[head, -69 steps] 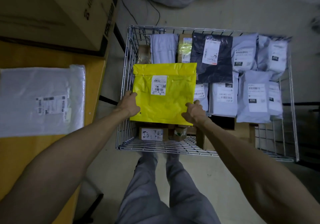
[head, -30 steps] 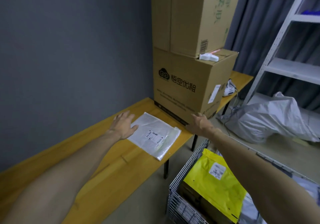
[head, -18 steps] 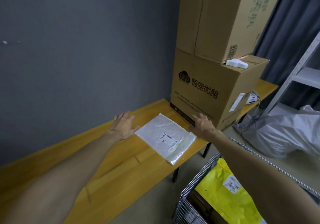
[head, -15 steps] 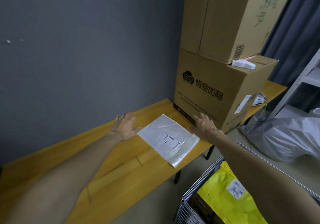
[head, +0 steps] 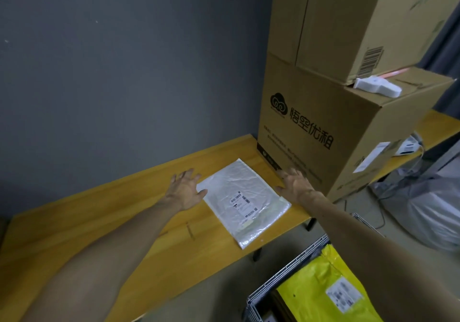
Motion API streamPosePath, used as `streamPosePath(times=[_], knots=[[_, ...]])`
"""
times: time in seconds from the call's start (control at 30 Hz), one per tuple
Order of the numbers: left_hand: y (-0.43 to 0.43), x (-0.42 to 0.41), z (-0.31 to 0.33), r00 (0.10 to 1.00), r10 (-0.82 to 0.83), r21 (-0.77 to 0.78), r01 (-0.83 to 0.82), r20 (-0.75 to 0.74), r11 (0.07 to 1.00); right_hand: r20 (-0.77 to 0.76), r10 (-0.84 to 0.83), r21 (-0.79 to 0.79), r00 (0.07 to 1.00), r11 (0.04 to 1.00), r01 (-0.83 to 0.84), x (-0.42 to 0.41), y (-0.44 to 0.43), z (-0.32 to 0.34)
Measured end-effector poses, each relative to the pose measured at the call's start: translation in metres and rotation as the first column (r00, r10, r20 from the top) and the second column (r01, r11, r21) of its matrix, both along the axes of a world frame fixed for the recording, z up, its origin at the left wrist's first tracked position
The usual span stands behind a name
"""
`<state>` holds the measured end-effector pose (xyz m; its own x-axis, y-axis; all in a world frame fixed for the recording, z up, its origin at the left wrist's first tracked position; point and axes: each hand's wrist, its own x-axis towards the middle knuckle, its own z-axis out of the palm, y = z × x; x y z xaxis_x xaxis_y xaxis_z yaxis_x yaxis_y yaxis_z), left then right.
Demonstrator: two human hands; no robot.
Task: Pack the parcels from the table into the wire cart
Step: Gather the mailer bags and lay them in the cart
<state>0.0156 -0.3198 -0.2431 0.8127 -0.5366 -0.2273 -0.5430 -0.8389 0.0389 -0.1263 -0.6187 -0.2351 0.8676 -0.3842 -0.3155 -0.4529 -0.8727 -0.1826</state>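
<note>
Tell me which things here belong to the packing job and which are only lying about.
Job: white parcel, table, left hand, right hand, wire cart, yellow parcel inside it.

Lying about: lower cardboard box, upper cardboard box, white device on the lower box, grey bag on the floor.

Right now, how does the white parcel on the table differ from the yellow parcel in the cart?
The white parcel is pale and crinkled; the yellow parcel is bright. The white parcel lies on the table, the left hand and right hand open at its sides; the yellow parcel lies in the cart, untouched. Both are flat bags, labelled on top.
</note>
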Motion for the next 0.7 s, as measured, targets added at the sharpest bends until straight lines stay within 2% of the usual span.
streamPosePath(times=[0.2, 0.4, 0.6, 0.7], knots=[[-0.023, 0.0, -0.039, 0.998, -0.02, 0.041, 0.022, -0.06, 0.999, -0.039, 0.005, 0.053, 0.999, 0.999, -0.003, 0.005, -0.02, -0.031], [-0.034, 0.006, -0.079, 0.997, -0.075, 0.062, 0.077, -0.033, 0.995, -0.071, 0.003, 0.093, 0.997, 0.996, 0.004, 0.021, -0.022, -0.076], [-0.042, 0.013, -0.128, 0.984, -0.103, 0.077, 0.115, -0.144, 0.99, -0.157, 0.008, 0.138, 0.988, 0.99, 0.014, 0.033, -0.017, -0.124], [-0.046, 0.019, -0.157, 0.977, -0.106, 0.067, 0.121, -0.187, 0.99, -0.163, 0.025, 0.113, 0.986, 0.994, -0.006, 0.044, -0.017, -0.154]])
